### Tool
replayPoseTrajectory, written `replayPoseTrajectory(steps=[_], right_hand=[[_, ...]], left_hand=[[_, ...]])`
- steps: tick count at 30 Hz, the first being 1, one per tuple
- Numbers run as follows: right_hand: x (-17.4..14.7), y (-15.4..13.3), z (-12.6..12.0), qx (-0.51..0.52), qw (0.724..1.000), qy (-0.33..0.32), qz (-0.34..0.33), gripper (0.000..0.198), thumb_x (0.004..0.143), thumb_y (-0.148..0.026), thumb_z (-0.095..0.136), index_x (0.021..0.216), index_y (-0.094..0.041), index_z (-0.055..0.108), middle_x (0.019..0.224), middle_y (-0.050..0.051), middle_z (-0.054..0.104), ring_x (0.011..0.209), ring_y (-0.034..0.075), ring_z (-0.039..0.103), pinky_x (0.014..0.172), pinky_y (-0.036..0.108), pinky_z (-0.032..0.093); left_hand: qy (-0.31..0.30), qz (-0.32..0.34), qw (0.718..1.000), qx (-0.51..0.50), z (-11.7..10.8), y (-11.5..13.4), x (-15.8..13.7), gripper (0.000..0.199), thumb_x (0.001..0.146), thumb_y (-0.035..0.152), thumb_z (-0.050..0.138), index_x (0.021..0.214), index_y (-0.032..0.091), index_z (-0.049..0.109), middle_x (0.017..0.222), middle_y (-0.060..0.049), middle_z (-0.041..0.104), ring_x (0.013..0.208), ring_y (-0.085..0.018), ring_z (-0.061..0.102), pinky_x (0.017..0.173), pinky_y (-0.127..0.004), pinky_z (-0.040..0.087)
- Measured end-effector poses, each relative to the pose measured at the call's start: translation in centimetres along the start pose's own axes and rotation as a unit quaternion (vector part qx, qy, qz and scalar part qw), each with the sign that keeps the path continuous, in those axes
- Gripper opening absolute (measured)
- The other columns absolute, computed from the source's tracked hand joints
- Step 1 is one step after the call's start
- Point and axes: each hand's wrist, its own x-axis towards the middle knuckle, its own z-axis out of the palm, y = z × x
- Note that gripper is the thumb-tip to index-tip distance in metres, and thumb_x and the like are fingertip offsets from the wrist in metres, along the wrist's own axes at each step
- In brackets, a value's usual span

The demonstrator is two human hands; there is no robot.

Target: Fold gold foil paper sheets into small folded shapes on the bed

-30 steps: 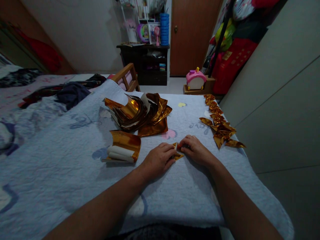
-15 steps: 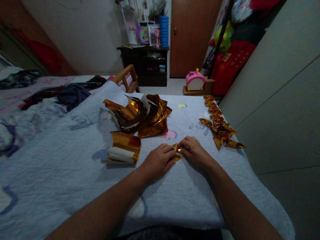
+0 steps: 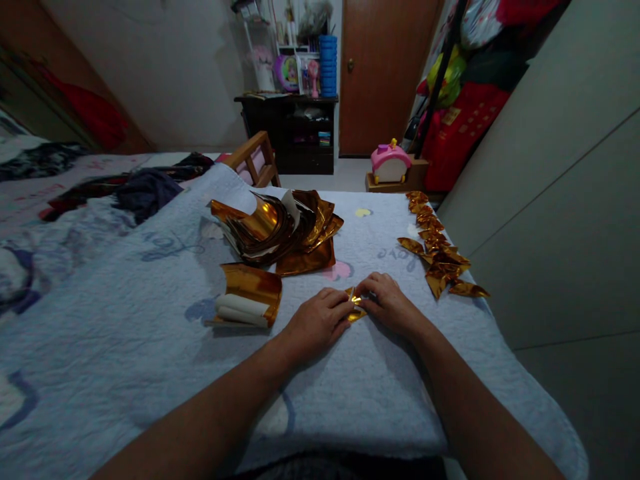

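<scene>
A small piece of gold foil paper (image 3: pixel 357 313), partly folded, lies on the bed cover between my hands. My left hand (image 3: pixel 320 321) is closed on its left side, fingertips pressed down on the paper. From the right, my right hand (image 3: pixel 387 300) pinches the opposite edge with bent fingers. Part of the paper is hidden under the fingers. Left of my hands rests a curled stack of gold paper sheets (image 3: pixel 253 283), pale undersides showing. Behind it spreads a larger fanned pile of gold sheets (image 3: pixel 270 227). Folded gold foil pieces (image 3: pixel 440 257) form a row at the right edge.
The pale blue quilt (image 3: pixel 150 360) covers the bed under everything. Dark clothes (image 3: pixel 147 190) lie at the far left. Beyond the bed stand a wooden chair (image 3: pixel 257 160), a dark cabinet (image 3: pixel 290 133) and a pink toy (image 3: pixel 391 163). A light cupboard (image 3: pixel 565 220) borders the right side.
My fingers have shifted very slightly on the gold paper, and its middle now catches more light. The piles and the row of folded pieces stay as they were.
</scene>
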Motion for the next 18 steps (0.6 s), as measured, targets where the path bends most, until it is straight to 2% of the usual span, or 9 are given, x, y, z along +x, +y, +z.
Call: replayPoseTrajectory(steps=[4,7,10,18], right_hand=[[-0.2,0.0,0.4,-0.054,0.996,0.058,0.032,0.029,0.086,-0.023,0.068,0.114,-0.023,0.065,0.118,0.011,0.058,0.111,0.029,0.05,0.097,0.046,0.039],[-0.2,-0.1,0.8,-0.086,0.993,0.069,0.044,0.044,0.085,-0.025,0.068,0.128,-0.024,0.06,0.133,0.015,0.051,0.125,0.034,0.044,0.106,0.053,0.032],[0.1,-0.2,1.1,-0.11,0.99,0.067,0.059,0.048,0.086,-0.028,0.066,0.134,-0.024,0.057,0.137,0.016,0.05,0.13,0.036,0.041,0.109,0.056,0.028],[1.4,-0.8,1.4,-0.161,0.977,0.062,0.124,0.047,0.092,-0.036,0.058,0.139,-0.03,0.055,0.139,0.013,0.053,0.132,0.033,0.042,0.11,0.057,0.026]], left_hand=[[0.001,0.002,1.0,0.0,-0.1,0.1,0.1,0.034,0.095,0.021,0.061,0.129,0.022,0.06,0.128,-0.007,0.064,0.118,-0.024,0.055,0.102,-0.042,0.052],[0.0,0.003,1.0,0.0,-0.2,0.2,0.2,0.031,0.096,0.021,0.06,0.127,0.022,0.061,0.128,-0.007,0.064,0.117,-0.024,0.055,0.101,-0.042,0.053],[-0.006,0.001,1.0,0.003,-0.2,0.1,0.2,0.028,0.097,0.022,0.06,0.124,0.022,0.063,0.125,-0.007,0.065,0.115,-0.024,0.056,0.1,-0.042,0.053],[-0.009,0.003,1.0,0.007,0.1,0.0,0.2,0.032,0.095,0.02,0.061,0.126,0.024,0.062,0.127,-0.005,0.064,0.117,-0.024,0.056,0.102,-0.043,0.052]])
